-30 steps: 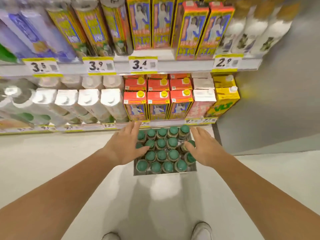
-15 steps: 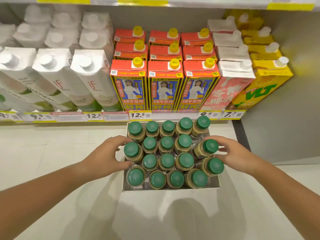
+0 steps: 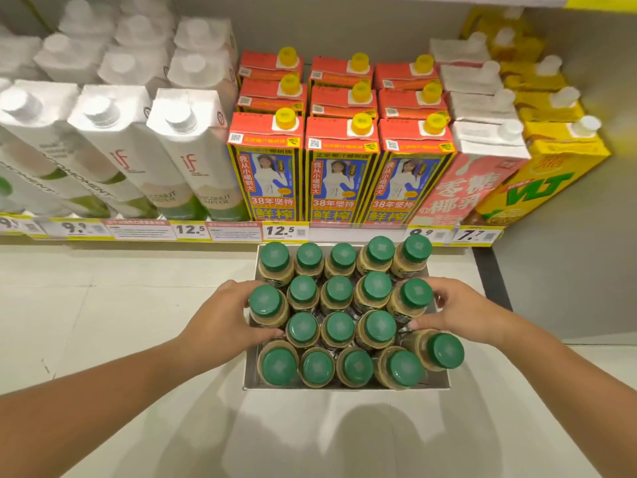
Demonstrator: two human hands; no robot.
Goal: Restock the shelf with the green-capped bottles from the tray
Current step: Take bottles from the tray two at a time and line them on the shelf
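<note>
green plastic caps fill the view under my arms. both forearms reach forward and down, bare, elbows wide. my left hand curls around the green-capped bottle at the tray's left edge, second row from the shelf, thumb at its near side and fingers wrapped round the far side of its beige body. my right hand does the same on the green-capped bottle at the right edge of that row, fingertips pinching its shoulder just under the cap. so both sets of fingers are closed on a bottle; whether either bottle is lifted off the tray i cannot tell.

the shallow grey cardboard tray sits on the pale tiled floor, its far end touching the base of the bottom shelf. it holds the green-capped bottles packed upright in rows of five, four rows deep, round ribbed caps touching shoulder to shoulder; the near right one tilts outward over the tray wall.

on the shelf behind, tall white coconut water cartons with white screw caps lean at left, red-topped cartons with yellow caps and a printed figure stand in the middle, then a pink-and-white carton and a yellow carton. glossy yellow price tags line the shelf lip.
</note>
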